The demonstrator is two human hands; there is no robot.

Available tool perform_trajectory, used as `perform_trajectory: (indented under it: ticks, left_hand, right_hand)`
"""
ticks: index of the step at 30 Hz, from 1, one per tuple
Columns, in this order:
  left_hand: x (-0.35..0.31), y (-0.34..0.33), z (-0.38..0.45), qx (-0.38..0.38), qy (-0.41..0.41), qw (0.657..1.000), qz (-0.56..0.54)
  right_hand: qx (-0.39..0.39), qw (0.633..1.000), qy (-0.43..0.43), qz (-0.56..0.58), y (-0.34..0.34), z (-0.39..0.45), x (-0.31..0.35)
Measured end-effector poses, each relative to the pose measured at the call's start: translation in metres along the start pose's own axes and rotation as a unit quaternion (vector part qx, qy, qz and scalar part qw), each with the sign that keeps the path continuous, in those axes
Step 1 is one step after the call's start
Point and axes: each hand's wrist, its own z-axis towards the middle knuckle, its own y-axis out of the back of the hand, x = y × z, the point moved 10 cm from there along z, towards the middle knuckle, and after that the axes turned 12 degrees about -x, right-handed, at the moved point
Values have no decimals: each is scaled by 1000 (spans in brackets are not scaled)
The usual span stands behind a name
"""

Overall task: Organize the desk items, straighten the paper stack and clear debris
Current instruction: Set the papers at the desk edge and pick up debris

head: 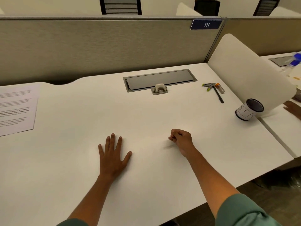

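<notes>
My left hand [112,154] lies flat on the tabletop [146,115], fingers spread, grip on nothing | my right hand [181,139] is curled closed, contents not visible | paper stack [15,110] far left | pen [218,95] and cup [248,111] far right

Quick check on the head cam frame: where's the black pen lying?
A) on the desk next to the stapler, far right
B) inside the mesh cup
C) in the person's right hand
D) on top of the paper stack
A: the black pen lies flat on the desk touching the stapler, well apart from the mesh cup and the paper stack.
</notes>
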Motion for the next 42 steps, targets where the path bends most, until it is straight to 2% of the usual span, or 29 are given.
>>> perform_trajectory:
  ticks: [3,7,13,20,29,32,37,42]
  left_hand:
    - [-25,4,11,-9,-25,999,-19]
    - [-73,14,32,-15,-66,997,-47]
    - [-151,26,65,-18,-134,989,-54]
    - [-250,19,96,-19,-196,979,-58]
    - [-401,-23,127,0,-249,967,-55]
    - [-451,-38,138,8,-260,964,-51]
    - [-498,-55,147,11,-255,966,-50]
    - [-515,-73,153,22,-247,968,-34]
  right_hand:
    - [20,1000,-1,21,1,-3,9]
    - [51,992,-34,113,0,-10,23]
    - [41,974,-50,218,25,-7,57]
    - [14,949,-51,312,94,35,95]
    - [-9,933,-20,360,220,125,161]
    - [-29,942,12,333,266,163,189]
    - [-79,972,62,211,321,207,223]
    - [-105,987,116,27,343,252,239]
